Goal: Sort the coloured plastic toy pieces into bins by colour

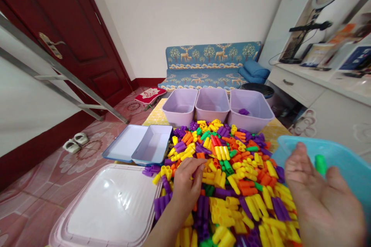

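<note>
My left hand (pixel 188 185) is over the middle of a heap of plastic bullet-shaped tube pieces (pixel 223 212) in yellow, purple, orange and green. Its thumb and fingers are pinched together, and what they hold, if anything, is hidden. At the right, my right hand (pixel 321 204) is turned palm up at the near side of a light blue basin (pixel 344 150), its fingers apart. A green piece (pixel 320 164) shows beyond the palm, between fingers and thumb; I cannot tell whether it is in the air or resting in the basin. Red-and-yellow pieces (pixel 218 147) stand out in the heap.
Behind the heap stand three lilac bins (pixel 213 115); the right one contains a purple piece (pixel 244 112). To the left are a shallow tray (pixel 152 144) and a pale lid (pixel 113 204). A patterned sofa (pixel 203 77) is against the wall, and a metal ladder (pixel 72 81) leans at the left.
</note>
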Tool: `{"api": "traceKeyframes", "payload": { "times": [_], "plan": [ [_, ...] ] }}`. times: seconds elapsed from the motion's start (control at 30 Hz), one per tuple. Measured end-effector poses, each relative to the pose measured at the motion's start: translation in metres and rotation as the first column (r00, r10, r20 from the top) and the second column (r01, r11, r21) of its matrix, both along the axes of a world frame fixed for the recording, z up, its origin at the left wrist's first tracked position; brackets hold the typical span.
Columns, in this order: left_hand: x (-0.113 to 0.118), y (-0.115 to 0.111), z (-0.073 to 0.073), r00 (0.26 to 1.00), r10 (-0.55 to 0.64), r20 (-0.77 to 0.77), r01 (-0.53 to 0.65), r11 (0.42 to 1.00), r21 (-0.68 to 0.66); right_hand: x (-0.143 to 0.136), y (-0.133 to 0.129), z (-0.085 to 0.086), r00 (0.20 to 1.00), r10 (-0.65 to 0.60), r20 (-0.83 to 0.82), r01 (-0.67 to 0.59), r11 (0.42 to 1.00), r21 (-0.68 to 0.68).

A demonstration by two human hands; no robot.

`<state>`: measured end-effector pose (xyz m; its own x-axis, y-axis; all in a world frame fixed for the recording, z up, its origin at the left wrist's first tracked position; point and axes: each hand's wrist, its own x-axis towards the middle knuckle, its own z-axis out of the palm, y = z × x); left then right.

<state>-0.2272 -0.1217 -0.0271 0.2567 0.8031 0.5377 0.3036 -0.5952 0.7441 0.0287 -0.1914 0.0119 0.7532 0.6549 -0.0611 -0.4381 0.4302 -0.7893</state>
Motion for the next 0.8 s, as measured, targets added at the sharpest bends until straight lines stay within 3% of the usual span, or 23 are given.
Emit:
{"api": "traceKeyframes", "payload": {
  "times": [0.07,0.13,0.17,0.23,0.3,0.33,0.4,0.47,0.53,0.67,0.8],
  "plan": [
    [0.0,0.0,0.0,1.0,-0.008,0.001,0.008,1.0,0.01,-0.014,0.008,-0.003,0.995,0.04,0.087,-0.035,0.998,-0.056],
    [0.0,0.0,-0.001,1.0,-0.018,-0.002,0.018,1.0,0.015,-0.03,0.018,-0.005,0.92,0.175,0.35,-0.113,0.975,-0.189],
    [0.0,0.001,-0.001,1.0,-0.02,-0.004,0.02,1.0,0.014,-0.037,0.023,-0.007,0.81,0.272,0.52,-0.136,0.949,-0.285],
    [-0.001,0.001,-0.002,1.0,-0.017,-0.009,0.017,1.0,0.008,-0.048,0.033,-0.011,0.481,0.423,0.768,-0.088,0.895,-0.438],
    [-0.001,0.002,-0.004,1.0,-0.011,-0.014,0.012,1.0,0.005,-0.056,0.041,-0.017,0.17,0.491,0.855,-0.003,0.867,-0.497],
    [-0.001,0.003,-0.005,1.0,-0.009,-0.014,0.009,1.0,0.007,-0.059,0.044,-0.02,0.059,0.503,0.862,0.04,0.862,-0.506],
    [-0.002,0.003,-0.005,1.0,-0.002,-0.014,0.002,1.0,0.007,-0.066,0.049,-0.026,-0.076,0.522,0.849,0.099,0.852,-0.515],
    [-0.002,0.003,-0.005,1.0,0.011,-0.021,-0.011,1.0,0.002,-0.075,0.05,-0.028,-0.12,0.525,0.842,0.102,0.851,-0.516],
    [-0.002,0.001,-0.005,0.999,0.02,-0.046,-0.02,1.0,-0.007,-0.084,0.049,-0.026,-0.093,0.512,0.854,0.019,0.858,-0.512],
    [-0.002,-0.001,-0.005,0.993,-0.034,-0.117,0.034,0.999,-0.004,-0.1,0.043,-0.017,0.076,0.493,0.867,-0.187,0.861,-0.473],
    [-0.001,0.0,-0.009,0.987,-0.121,-0.105,0.122,0.993,0.001,-0.104,0.037,-0.011,0.202,0.528,0.825,-0.271,0.84,-0.471]
  ]
}}
